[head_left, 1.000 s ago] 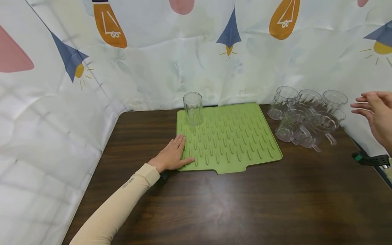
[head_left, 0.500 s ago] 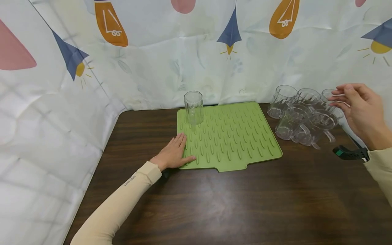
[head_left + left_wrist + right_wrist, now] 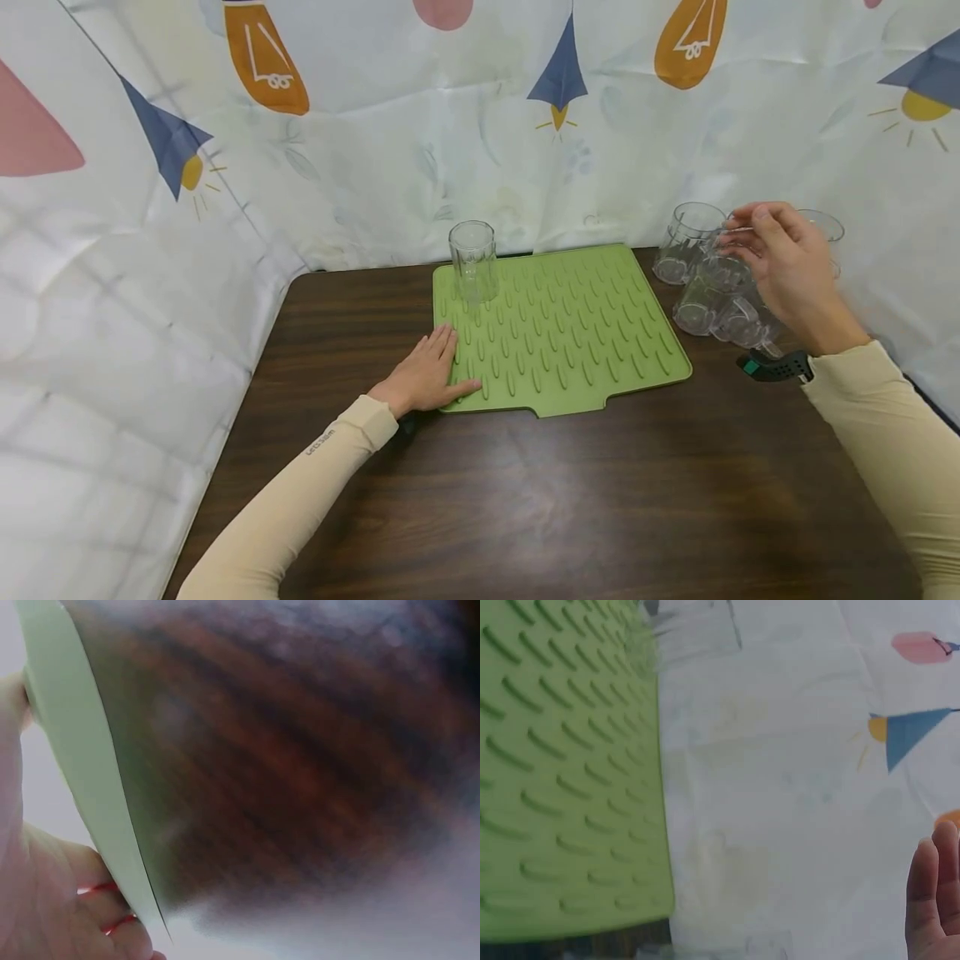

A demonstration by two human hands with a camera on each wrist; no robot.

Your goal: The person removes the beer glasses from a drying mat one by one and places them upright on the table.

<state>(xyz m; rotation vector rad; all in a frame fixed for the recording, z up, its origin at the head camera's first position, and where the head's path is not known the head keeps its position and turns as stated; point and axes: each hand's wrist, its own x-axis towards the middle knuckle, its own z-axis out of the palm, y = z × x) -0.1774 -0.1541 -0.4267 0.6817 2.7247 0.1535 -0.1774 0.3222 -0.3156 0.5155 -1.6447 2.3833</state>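
The left hand (image 3: 423, 371) lies flat with spread fingers on the left edge of a green ridged mat (image 3: 562, 333). In the left wrist view, the mat's pale edge (image 3: 82, 742) runs past the fingers (image 3: 105, 907). A clear mug (image 3: 474, 262) stands upright on the mat's back left corner. Raised over a group of clear mugs (image 3: 684, 250) is the right hand (image 3: 791, 271), fingers loosely bent and nothing held. It hides part of the group. In the right wrist view, its fingertips (image 3: 926, 885) show at the lower right.
A dark wooden table (image 3: 540, 500) carries the mat and mugs. A white printed curtain (image 3: 375, 167) hangs close behind them and along the left side. The mugs at the right stand tightly together, handles (image 3: 746, 310) turned various ways.
The right hand has come in from the right edge and moved left over the grouped mugs. The left hand stays on the mat, and the mugs keep their places.
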